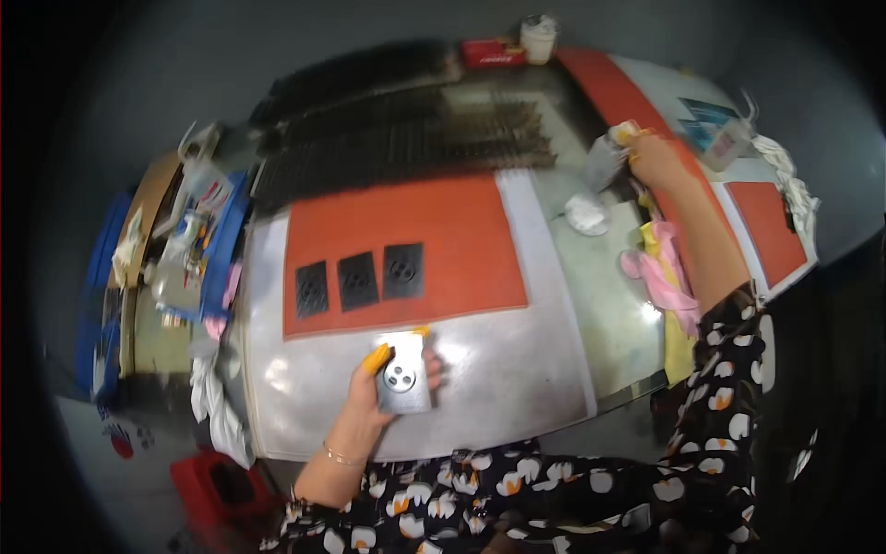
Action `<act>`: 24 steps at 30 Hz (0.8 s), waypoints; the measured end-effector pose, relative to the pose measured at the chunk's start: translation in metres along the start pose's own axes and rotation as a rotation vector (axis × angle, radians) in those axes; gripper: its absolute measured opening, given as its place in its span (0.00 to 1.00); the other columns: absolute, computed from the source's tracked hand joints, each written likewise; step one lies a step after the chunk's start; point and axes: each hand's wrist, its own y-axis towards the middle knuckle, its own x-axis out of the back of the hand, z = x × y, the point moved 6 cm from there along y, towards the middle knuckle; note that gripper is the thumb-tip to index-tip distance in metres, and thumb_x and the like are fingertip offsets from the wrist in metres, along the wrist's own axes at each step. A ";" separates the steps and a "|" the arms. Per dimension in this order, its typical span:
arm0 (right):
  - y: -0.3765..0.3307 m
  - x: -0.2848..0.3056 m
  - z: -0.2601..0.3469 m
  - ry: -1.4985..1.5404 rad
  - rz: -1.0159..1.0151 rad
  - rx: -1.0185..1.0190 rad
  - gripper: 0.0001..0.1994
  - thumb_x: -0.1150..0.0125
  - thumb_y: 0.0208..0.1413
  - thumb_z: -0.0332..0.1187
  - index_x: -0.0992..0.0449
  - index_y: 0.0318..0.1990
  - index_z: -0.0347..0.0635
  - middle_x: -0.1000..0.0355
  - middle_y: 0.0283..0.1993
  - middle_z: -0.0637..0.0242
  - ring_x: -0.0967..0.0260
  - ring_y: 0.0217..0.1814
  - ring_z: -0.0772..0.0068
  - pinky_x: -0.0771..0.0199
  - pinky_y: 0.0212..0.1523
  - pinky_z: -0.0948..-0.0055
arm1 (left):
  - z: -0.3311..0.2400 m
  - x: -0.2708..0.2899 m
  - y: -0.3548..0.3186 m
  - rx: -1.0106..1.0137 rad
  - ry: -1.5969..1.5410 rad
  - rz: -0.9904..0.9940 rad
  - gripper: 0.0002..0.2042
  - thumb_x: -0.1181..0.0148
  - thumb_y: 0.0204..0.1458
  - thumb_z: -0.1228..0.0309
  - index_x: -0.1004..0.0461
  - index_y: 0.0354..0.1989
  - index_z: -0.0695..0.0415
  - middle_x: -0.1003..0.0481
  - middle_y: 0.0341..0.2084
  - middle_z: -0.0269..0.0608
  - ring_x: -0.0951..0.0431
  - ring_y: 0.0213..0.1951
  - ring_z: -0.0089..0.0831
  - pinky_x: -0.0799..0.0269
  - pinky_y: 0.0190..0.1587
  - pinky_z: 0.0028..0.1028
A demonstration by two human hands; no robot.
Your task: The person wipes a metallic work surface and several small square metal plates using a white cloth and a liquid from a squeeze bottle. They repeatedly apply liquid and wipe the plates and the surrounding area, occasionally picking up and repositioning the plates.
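Dark grey floor surrounded the metal worktable [517,369] where I stood, its silvery top carrying a large orange mat [406,240]. Three small black square plates [358,280] lay in a row on the near part of that mat, just apart from one another. Behind the mat ran long dark ridged strips [406,129], blurred in my view.

My left hand [383,392] was closed around a shiny silver metal plate [404,372] with small round holes in it, thumb across its left edge and fingers behind, holding it upright just above the bare table, near the mat's front edge. My right hand [651,157] reached far out to the right rear of the table and gripped a crumpled grey cloth [604,162]; how tightly, I could not tell through the blur. A white wad [586,214] lay just below it, and pink and yellow rags [666,277] lay beside my forearm. A clutter of small packages [189,240] sat off the table's left side.
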 end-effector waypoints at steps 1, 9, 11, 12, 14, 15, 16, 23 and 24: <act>-0.007 0.009 0.004 0.021 0.012 0.052 0.12 0.51 0.44 0.28 0.26 0.35 0.36 0.28 0.32 0.45 0.29 0.37 0.46 0.30 0.38 0.55 | -0.003 0.000 0.004 0.015 0.118 -0.024 0.29 0.51 0.50 0.58 0.40 0.53 0.71 0.30 0.41 0.58 0.26 0.41 0.48 0.27 0.44 0.43; -0.075 0.049 0.075 0.465 0.017 0.119 0.14 0.54 0.40 0.17 0.28 0.37 0.33 0.30 0.34 0.50 0.33 0.38 0.51 0.34 0.39 0.68 | -0.024 -0.044 -0.013 -0.237 0.581 0.442 0.21 0.46 0.50 0.72 0.38 0.53 0.64 0.28 0.38 0.47 0.27 0.43 0.39 0.31 0.48 0.37; -0.129 0.049 0.132 0.531 -0.081 0.436 0.17 0.51 0.43 0.19 0.28 0.43 0.36 0.30 0.37 0.54 0.33 0.40 0.50 0.34 0.43 0.63 | -0.020 -0.045 -0.017 -0.246 0.679 0.526 0.19 0.45 0.49 0.73 0.36 0.51 0.64 0.28 0.36 0.45 0.27 0.41 0.37 0.30 0.46 0.35; -0.147 0.057 0.174 0.544 0.000 0.518 0.17 0.49 0.44 0.21 0.28 0.45 0.39 0.31 0.41 0.55 0.34 0.40 0.49 0.34 0.43 0.60 | -0.019 -0.042 -0.017 -0.245 0.726 0.538 0.19 0.44 0.49 0.73 0.35 0.50 0.64 0.28 0.35 0.45 0.27 0.39 0.35 0.30 0.45 0.34; -0.172 0.052 0.229 0.605 -0.023 0.775 0.22 0.47 0.38 0.20 0.30 0.46 0.42 0.32 0.41 0.57 0.34 0.36 0.52 0.31 0.34 0.61 | -0.017 -0.046 -0.019 -0.233 0.848 0.610 0.17 0.43 0.49 0.76 0.33 0.49 0.62 0.28 0.34 0.40 0.27 0.38 0.29 0.31 0.44 0.30; -0.179 0.050 0.249 0.628 0.064 0.802 0.23 0.47 0.35 0.20 0.30 0.46 0.43 0.33 0.39 0.58 0.34 0.34 0.54 0.31 0.31 0.61 | -0.017 -0.047 -0.022 -0.256 0.890 0.645 0.17 0.43 0.49 0.76 0.33 0.49 0.63 0.28 0.33 0.40 0.27 0.37 0.28 0.31 0.44 0.29; -0.181 0.050 0.262 0.654 0.039 0.803 0.23 0.46 0.34 0.20 0.30 0.45 0.43 0.33 0.37 0.58 0.34 0.33 0.55 0.31 0.29 0.62 | -0.017 -0.048 -0.025 -0.273 0.933 0.680 0.17 0.43 0.49 0.76 0.33 0.49 0.63 0.28 0.33 0.40 0.28 0.37 0.27 0.31 0.43 0.29; -0.190 0.052 0.310 0.616 0.075 0.882 0.22 0.47 0.34 0.21 0.30 0.44 0.41 0.36 0.33 0.60 0.35 0.32 0.57 0.31 0.27 0.63 | -0.025 -0.044 -0.052 -0.224 0.975 0.707 0.13 0.44 0.49 0.75 0.31 0.43 0.64 0.27 0.31 0.41 0.26 0.34 0.28 0.30 0.41 0.28; -0.192 0.052 0.314 0.606 0.084 0.886 0.22 0.47 0.35 0.21 0.30 0.44 0.41 0.36 0.33 0.59 0.34 0.32 0.58 0.31 0.27 0.63 | -0.026 -0.042 -0.053 -0.221 0.964 0.701 0.12 0.44 0.49 0.75 0.31 0.42 0.65 0.26 0.31 0.41 0.26 0.34 0.29 0.29 0.40 0.29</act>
